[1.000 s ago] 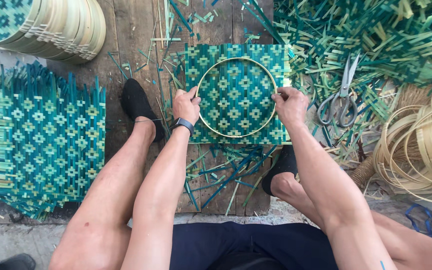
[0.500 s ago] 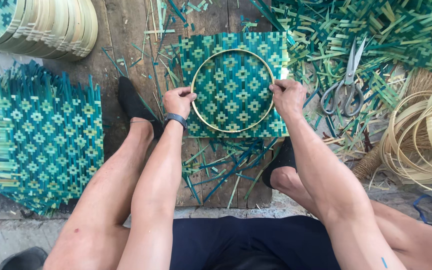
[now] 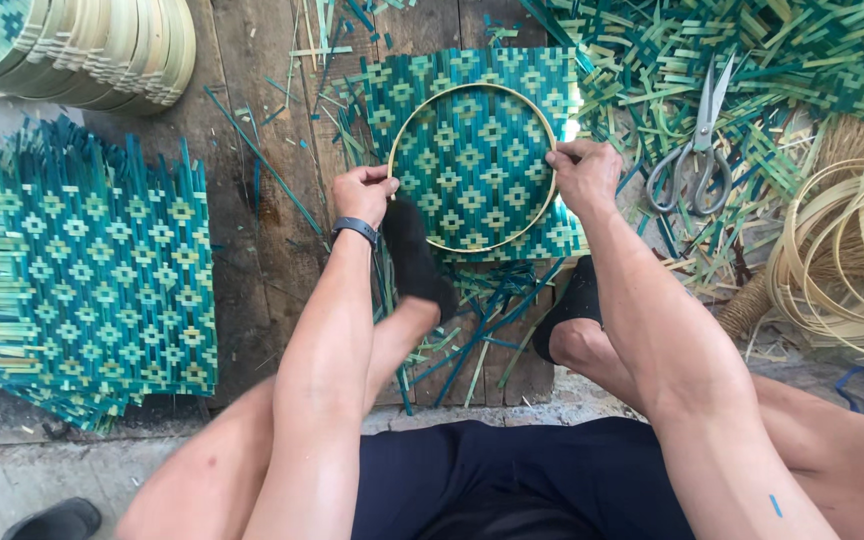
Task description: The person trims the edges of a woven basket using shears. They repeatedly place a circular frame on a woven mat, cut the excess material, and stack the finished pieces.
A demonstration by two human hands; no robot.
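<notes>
A square woven mat (image 3: pixel 472 110) in teal and pale green lies on the wooden boards in front of me. A thin bamboo hoop (image 3: pixel 472 88) rests on top of it. My left hand (image 3: pixel 364 192), with a dark wristband, grips the hoop's left edge. My right hand (image 3: pixel 584 172) grips the hoop's right edge. My left foot in a black sock (image 3: pixel 414 258) presses on the mat's lower left part, beside my left hand. My other black-socked foot (image 3: pixel 570 308) sits just below the mat.
A stack of similar woven mats (image 3: pixel 82 270) lies at the left. Stacked hoop-rimmed pieces (image 3: pixel 102 45) sit at the top left. Scissors (image 3: pixel 692 140) lie on a heap of cut strips (image 3: pixel 752 60) at the right. Coiled bamboo hoops (image 3: pixel 852 260) are at the far right.
My left foot has moved from the left of the mat onto its lower left corner. Both hands stay on the hoop's edges, and the view has shifted slightly.
</notes>
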